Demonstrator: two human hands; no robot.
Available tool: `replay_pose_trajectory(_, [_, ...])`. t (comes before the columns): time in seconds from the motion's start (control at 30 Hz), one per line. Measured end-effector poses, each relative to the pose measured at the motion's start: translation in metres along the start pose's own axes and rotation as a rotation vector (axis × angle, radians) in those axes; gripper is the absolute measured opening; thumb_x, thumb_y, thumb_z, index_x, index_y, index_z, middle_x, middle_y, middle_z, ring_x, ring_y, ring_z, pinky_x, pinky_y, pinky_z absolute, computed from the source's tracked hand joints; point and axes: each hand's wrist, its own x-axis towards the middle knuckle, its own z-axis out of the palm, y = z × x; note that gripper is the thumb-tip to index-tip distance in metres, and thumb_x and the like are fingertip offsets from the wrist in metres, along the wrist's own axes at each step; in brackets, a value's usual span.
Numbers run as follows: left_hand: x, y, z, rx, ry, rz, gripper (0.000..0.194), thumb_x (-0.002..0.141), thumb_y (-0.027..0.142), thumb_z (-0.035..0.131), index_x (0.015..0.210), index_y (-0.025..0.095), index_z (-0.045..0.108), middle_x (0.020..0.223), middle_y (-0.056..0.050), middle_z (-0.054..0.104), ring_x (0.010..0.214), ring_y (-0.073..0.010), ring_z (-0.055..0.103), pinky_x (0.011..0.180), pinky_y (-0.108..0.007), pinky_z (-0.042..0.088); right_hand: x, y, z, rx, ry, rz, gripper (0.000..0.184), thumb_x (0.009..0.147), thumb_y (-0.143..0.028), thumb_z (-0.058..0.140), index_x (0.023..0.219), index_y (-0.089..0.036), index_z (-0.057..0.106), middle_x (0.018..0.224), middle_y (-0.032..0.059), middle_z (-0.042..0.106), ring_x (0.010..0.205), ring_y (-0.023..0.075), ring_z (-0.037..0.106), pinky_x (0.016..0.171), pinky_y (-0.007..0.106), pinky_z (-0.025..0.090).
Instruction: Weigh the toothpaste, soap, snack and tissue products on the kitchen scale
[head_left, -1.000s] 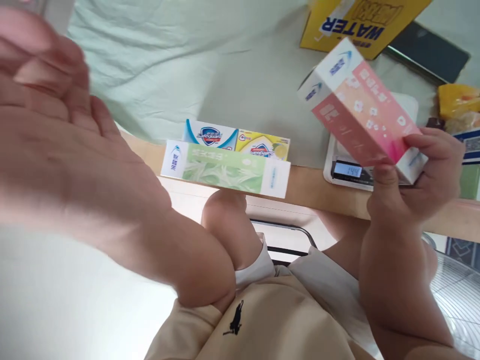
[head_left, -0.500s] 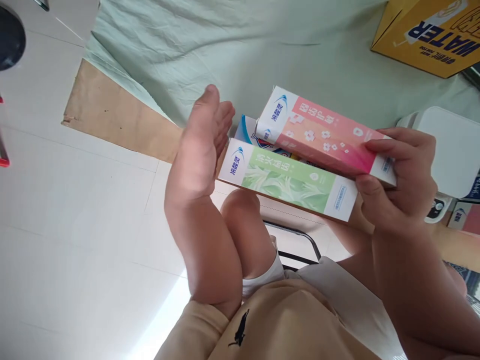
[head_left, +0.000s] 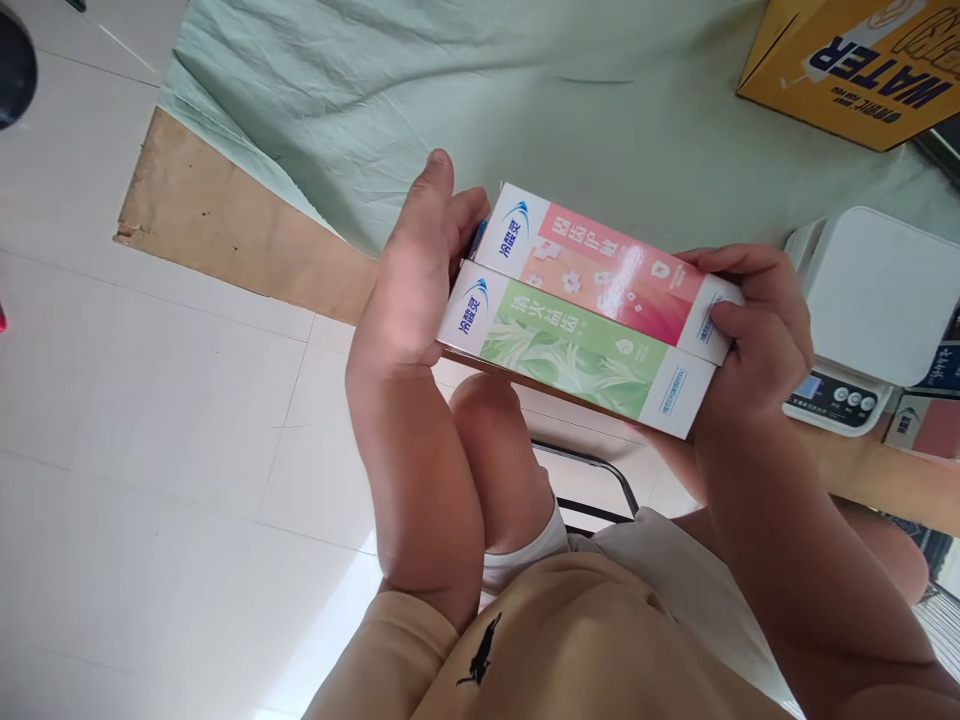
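Note:
A pink-and-white toothpaste box [head_left: 600, 265] and a green-and-white toothpaste box [head_left: 574, 345] lie side by side, long sides touching, above my lap. My right hand [head_left: 761, 330] grips their right ends, its thumb on top of the pink one. Against their left ends presses the palm of my left hand [head_left: 424, 270], thumb pointing up and fingers curving round the far corner. A sliver of a blue box [head_left: 478, 238] shows beneath the pink one; the rest of it is covered.
A green cloth [head_left: 420, 90] covers most of the table, with a bare wooden corner [head_left: 232, 220] at left. To the right stand a white scale [head_left: 889, 300], a yellow carton [head_left: 855, 75] and another pink toothpaste box [head_left: 934, 427]. A black metal frame [head_left: 592, 460] is below.
My right hand has moved left, bringing the pink box down flush beside the green one. My left hand has come in against the boxes' left ends. The blue box is now mostly covered.

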Motion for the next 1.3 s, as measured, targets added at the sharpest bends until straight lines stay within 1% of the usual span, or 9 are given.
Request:
replay_pose_trajectory(0.1, [-0.001,0.002,0.002,-0.094,-0.112,-0.025,0.078,0.100,0.076,0.025,0.119,0.016,0.072,0.108,-0.014,0.074,0.148,-0.0431,0.051,0.120,-0.059,0.044,0.003,0.005,0.004,0.050,-0.006,-0.006,0.039,0.064,-0.018,0.045,0.099,-0.019,0.063,0.107,0.0052,0.073,0.110,0.0218,0.068,0.114,0.056,0.051])
replay_pose_trajectory(0.23, [-0.002,0.001,-0.002,-0.101,-0.094,0.010,0.070,0.101,0.072,0.029,0.113,0.019,0.073,0.103,-0.013,0.072,0.149,-0.0422,0.050,0.118,-0.058,0.047,0.001,0.012,-0.001,0.073,-0.004,-0.079,0.044,0.077,-0.035,0.047,0.116,-0.021,0.060,0.127,0.0057,0.069,0.128,0.0232,0.064,0.128,0.060,0.040])
replay_pose_trajectory(0.37, [-0.005,0.000,-0.004,-0.125,-0.162,0.049,0.064,0.105,0.063,0.028,0.113,0.019,0.073,0.108,-0.011,0.071,0.148,-0.0409,0.053,0.115,-0.062,0.048,-0.012,0.014,-0.012,0.041,-0.067,-0.175,0.060,0.095,-0.057,0.036,0.142,-0.026,0.054,0.153,0.0032,0.055,0.157,0.0220,0.044,0.141,0.059,0.018])
replay_pose_trajectory(0.5, [-0.007,0.000,0.000,-0.137,-0.145,0.066,0.061,0.108,0.057,0.028,0.113,0.018,0.074,0.110,-0.010,0.072,0.144,-0.0396,0.057,0.116,-0.064,0.049,-0.024,0.019,-0.009,-0.006,-0.121,-0.186,0.064,0.100,-0.067,0.030,0.154,-0.036,0.045,0.169,-0.0042,0.036,0.167,0.0231,0.027,0.143,0.060,0.014])
replay_pose_trajectory(0.73, [-0.008,0.000,-0.001,-0.084,-0.142,0.061,0.057,0.105,0.060,0.032,0.128,0.025,0.070,0.111,-0.007,0.076,0.153,-0.0378,0.045,0.130,-0.055,0.039,-0.020,0.028,-0.002,0.010,-0.118,-0.286,0.061,0.106,-0.057,0.018,0.159,-0.039,0.042,0.172,-0.0074,0.033,0.169,0.0184,0.023,0.144,0.055,0.017])
replay_pose_trajectory(0.83, [-0.010,-0.001,-0.002,-0.048,-0.103,0.044,0.053,0.101,0.062,0.040,0.132,0.030,0.068,0.109,-0.006,0.077,0.154,-0.0378,0.043,0.130,-0.054,0.038,-0.019,0.028,-0.002,0.052,-0.127,-0.279,0.061,0.106,-0.056,0.017,0.159,-0.042,0.042,0.172,-0.0105,0.033,0.169,0.0146,0.021,0.146,0.050,0.011])
replay_pose_trajectory(1.07, [-0.012,-0.002,0.004,-0.121,-0.077,0.080,0.047,0.105,0.044,0.033,0.124,0.022,0.069,0.107,-0.007,0.076,0.147,-0.0319,0.053,0.130,-0.047,0.038,-0.019,0.035,-0.003,0.094,-0.149,-0.234,0.069,0.101,-0.070,0.021,0.162,-0.041,0.037,0.175,-0.0104,0.027,0.171,0.0168,0.015,0.145,0.053,0.006])
replay_pose_trajectory(1.2, [-0.013,-0.002,0.004,-0.093,-0.113,0.084,0.048,0.100,0.051,0.040,0.123,0.021,0.069,0.109,-0.011,0.075,0.149,-0.0381,0.049,0.128,-0.053,0.038,-0.020,0.032,-0.001,0.171,-0.147,-0.177,0.069,0.099,-0.073,0.031,0.160,-0.041,0.042,0.174,-0.0093,0.030,0.171,0.0185,0.013,0.145,0.054,0.007])
replay_pose_trajectory(1.3, [-0.009,-0.004,-0.001,-0.001,-0.117,0.104,0.052,0.096,0.063,0.042,0.113,0.024,0.072,0.108,-0.012,0.073,0.146,-0.0396,0.052,0.124,-0.059,0.042,-0.021,0.027,0.000,0.252,-0.142,-0.140,0.066,0.097,-0.075,0.039,0.155,-0.045,0.048,0.170,-0.0142,0.036,0.172,0.0176,0.012,0.146,0.052,0.002])
